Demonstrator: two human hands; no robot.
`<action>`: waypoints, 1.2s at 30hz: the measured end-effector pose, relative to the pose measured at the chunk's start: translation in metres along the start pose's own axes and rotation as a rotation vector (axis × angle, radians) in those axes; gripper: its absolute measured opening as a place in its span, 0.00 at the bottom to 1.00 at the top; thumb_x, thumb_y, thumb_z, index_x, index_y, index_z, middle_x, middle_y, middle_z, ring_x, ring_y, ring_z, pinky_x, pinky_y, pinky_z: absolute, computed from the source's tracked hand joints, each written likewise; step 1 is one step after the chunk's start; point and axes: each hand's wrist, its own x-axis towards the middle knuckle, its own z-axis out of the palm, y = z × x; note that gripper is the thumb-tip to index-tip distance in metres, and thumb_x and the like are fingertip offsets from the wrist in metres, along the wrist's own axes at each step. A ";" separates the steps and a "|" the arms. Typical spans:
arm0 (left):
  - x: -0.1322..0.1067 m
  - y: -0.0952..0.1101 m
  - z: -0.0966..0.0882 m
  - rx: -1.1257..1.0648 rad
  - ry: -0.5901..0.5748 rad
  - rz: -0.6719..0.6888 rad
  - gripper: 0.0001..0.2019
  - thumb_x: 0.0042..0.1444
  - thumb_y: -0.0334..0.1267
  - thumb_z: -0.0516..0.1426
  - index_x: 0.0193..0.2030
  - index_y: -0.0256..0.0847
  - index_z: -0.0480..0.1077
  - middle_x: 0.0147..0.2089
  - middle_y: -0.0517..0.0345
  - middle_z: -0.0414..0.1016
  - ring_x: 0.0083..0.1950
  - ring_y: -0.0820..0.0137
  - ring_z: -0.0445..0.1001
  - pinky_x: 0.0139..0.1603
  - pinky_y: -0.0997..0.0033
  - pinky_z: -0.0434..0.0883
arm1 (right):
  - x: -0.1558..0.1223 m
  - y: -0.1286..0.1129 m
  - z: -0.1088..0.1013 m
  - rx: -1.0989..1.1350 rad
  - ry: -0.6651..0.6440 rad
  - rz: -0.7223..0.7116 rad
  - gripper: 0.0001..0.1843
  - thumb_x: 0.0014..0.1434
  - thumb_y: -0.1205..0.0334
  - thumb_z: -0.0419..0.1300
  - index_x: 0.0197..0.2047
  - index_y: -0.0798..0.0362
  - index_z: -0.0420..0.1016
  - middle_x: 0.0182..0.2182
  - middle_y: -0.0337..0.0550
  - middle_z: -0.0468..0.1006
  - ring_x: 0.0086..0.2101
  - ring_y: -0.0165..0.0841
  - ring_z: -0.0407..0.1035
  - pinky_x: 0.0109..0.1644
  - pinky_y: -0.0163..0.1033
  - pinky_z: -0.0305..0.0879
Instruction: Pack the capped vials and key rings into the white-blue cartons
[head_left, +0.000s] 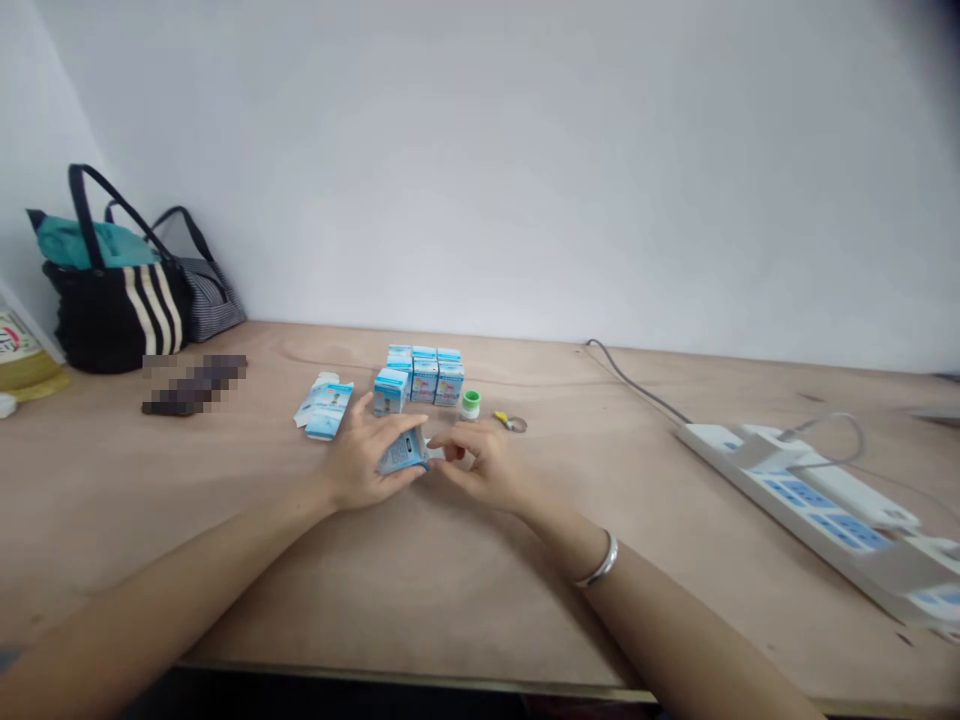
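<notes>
My left hand (371,460) is closed round a small blue and white carton (403,453), held low over the wooden table (420,590). My right hand (484,465) sits beside the carton's right end, fingers pinched at its open flap on something I cannot make out. Just beyond my hands stands a cluster of several upright blue cartons (424,376). Flattened blue cartons (325,406) lie to the left of the cluster. A small bottle with a green cap (470,404) stands right of it.
A small metal ring with a yellow tag (512,423) lies near the bottle. Two white power strips (817,500) with a grey cable stretch along the right. Striped bags (124,290) stand at the far left against the wall, with a yellow bottle (19,355) beside them.
</notes>
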 end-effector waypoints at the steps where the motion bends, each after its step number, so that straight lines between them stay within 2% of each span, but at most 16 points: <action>1: 0.000 0.000 0.000 0.012 -0.014 0.009 0.26 0.53 0.46 0.57 0.58 0.45 0.58 0.52 0.53 0.73 0.53 0.61 0.72 0.67 0.45 0.38 | -0.001 0.001 0.002 0.049 -0.025 0.008 0.08 0.58 0.61 0.56 0.35 0.55 0.75 0.24 0.39 0.73 0.25 0.27 0.65 0.31 0.33 0.60; 3: -0.001 0.000 -0.001 0.029 -0.030 0.018 0.27 0.53 0.47 0.57 0.59 0.45 0.59 0.53 0.53 0.73 0.53 0.61 0.72 0.67 0.45 0.36 | -0.003 0.002 0.005 0.132 -0.068 0.041 0.11 0.61 0.62 0.53 0.35 0.55 0.75 0.25 0.40 0.74 0.25 0.27 0.64 0.30 0.33 0.60; 6: -0.001 0.002 -0.002 0.045 -0.050 0.008 0.26 0.53 0.47 0.56 0.59 0.45 0.60 0.53 0.53 0.73 0.53 0.60 0.72 0.67 0.46 0.38 | -0.003 0.003 0.007 0.193 -0.112 0.106 0.11 0.60 0.59 0.54 0.34 0.55 0.76 0.22 0.38 0.71 0.23 0.27 0.61 0.27 0.32 0.57; 11: -0.001 0.005 -0.003 0.011 -0.072 0.014 0.25 0.53 0.48 0.56 0.58 0.45 0.61 0.52 0.54 0.74 0.53 0.61 0.72 0.67 0.47 0.36 | 0.000 0.001 0.015 0.266 -0.204 0.150 0.13 0.59 0.61 0.54 0.25 0.56 0.70 0.19 0.35 0.65 0.21 0.25 0.56 0.26 0.31 0.53; 16: -0.001 0.003 0.000 0.014 -0.140 0.027 0.25 0.54 0.46 0.55 0.59 0.46 0.60 0.54 0.53 0.73 0.54 0.60 0.71 0.67 0.46 0.36 | 0.000 0.003 0.018 0.202 -0.191 0.205 0.09 0.53 0.67 0.55 0.22 0.55 0.66 0.18 0.33 0.64 0.21 0.24 0.56 0.26 0.30 0.52; 19: -0.001 0.001 0.001 0.018 -0.151 0.005 0.25 0.55 0.47 0.54 0.59 0.45 0.60 0.54 0.53 0.73 0.55 0.60 0.71 0.67 0.46 0.37 | 0.001 0.012 0.001 0.091 -0.195 0.290 0.08 0.51 0.66 0.55 0.21 0.55 0.66 0.17 0.33 0.63 0.21 0.24 0.56 0.25 0.30 0.51; 24: -0.003 -0.002 0.001 0.010 -0.162 -0.032 0.27 0.55 0.47 0.54 0.61 0.46 0.59 0.55 0.52 0.72 0.57 0.59 0.70 0.67 0.46 0.38 | 0.003 0.032 -0.050 0.042 -0.296 0.417 0.07 0.49 0.62 0.57 0.23 0.55 0.70 0.17 0.34 0.65 0.20 0.25 0.56 0.25 0.31 0.53; 27: -0.004 -0.003 0.001 0.003 -0.169 -0.024 0.27 0.55 0.46 0.54 0.61 0.46 0.58 0.56 0.52 0.72 0.57 0.60 0.69 0.67 0.46 0.36 | 0.002 0.042 -0.072 -0.024 -0.169 0.464 0.08 0.48 0.59 0.58 0.23 0.55 0.70 0.18 0.35 0.67 0.21 0.26 0.58 0.25 0.32 0.55; 30: -0.004 -0.003 0.002 -0.001 -0.169 -0.012 0.26 0.54 0.45 0.55 0.61 0.46 0.59 0.55 0.53 0.72 0.56 0.61 0.70 0.67 0.46 0.35 | 0.002 0.048 -0.082 -0.161 -0.012 0.486 0.07 0.48 0.59 0.58 0.25 0.54 0.71 0.21 0.39 0.70 0.24 0.28 0.63 0.27 0.33 0.58; 32: -0.003 -0.002 0.001 0.000 -0.172 -0.007 0.26 0.54 0.45 0.55 0.60 0.46 0.60 0.55 0.53 0.73 0.56 0.61 0.70 0.67 0.46 0.36 | 0.002 0.051 -0.081 -0.257 0.036 0.488 0.06 0.48 0.60 0.58 0.26 0.54 0.71 0.23 0.40 0.71 0.25 0.30 0.64 0.28 0.33 0.59; 36: -0.003 0.000 -0.001 0.005 -0.180 0.001 0.25 0.54 0.44 0.56 0.59 0.46 0.61 0.53 0.54 0.73 0.55 0.61 0.70 0.67 0.44 0.38 | 0.006 0.055 -0.068 -0.346 0.045 0.433 0.06 0.51 0.62 0.57 0.27 0.54 0.71 0.25 0.43 0.72 0.26 0.31 0.66 0.32 0.36 0.61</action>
